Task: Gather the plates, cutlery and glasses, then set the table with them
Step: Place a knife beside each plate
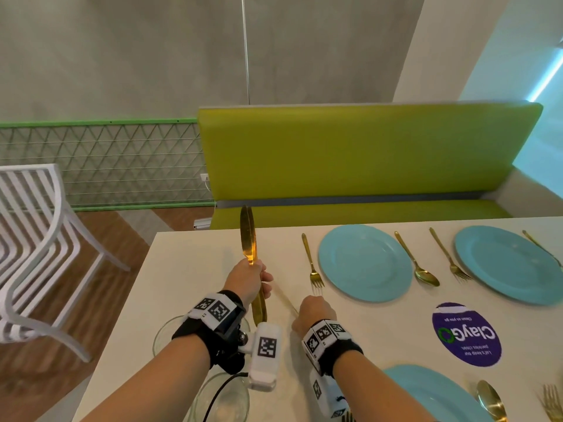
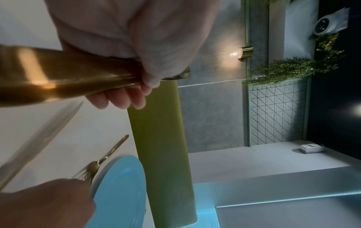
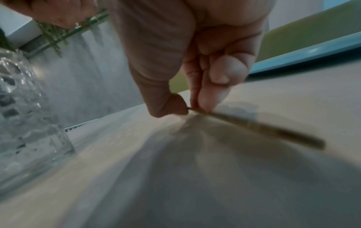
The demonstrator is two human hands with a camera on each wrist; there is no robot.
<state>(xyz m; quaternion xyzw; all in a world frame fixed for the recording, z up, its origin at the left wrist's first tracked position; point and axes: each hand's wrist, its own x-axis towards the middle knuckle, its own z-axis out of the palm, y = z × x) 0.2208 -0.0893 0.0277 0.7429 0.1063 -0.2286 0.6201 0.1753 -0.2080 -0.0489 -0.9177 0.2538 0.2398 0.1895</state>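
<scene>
From the head view, a person stands at the near left corner of a pale table (image 1: pixel 195 269). The left hand (image 1: pixel 248 280) is wrapped around the middle of a bundle of gold knives (image 1: pixel 249 239), blades pointing up and away past the far edge. The right hand (image 1: pixel 315 312), just beside it and low over the tabletop, pinches a single knife (image 1: pixel 286 300) that streaks as a blur, so it is probably being drawn clear or laid down. A gold fork (image 1: pixel 312 263) lies just left of a blue plate (image 1: pixel 365 263) toward the far edge. Two clear glasses (image 1: pixel 222 397) stand at the near edge beneath the left wrist. The left wrist view shows the fingers (image 2: pixel 125 100) curled tightly under the gold handles (image 2: pixel 64 77). The right wrist view shows thumb and fingertips (image 3: pixel 207 100) pressed together on one end of the thin knife (image 3: pixel 263 128), which trails away low over the surface. Risks: such a light end pinch could let the knife swing or drop, and either forearm could knock over a glass.
</scene>
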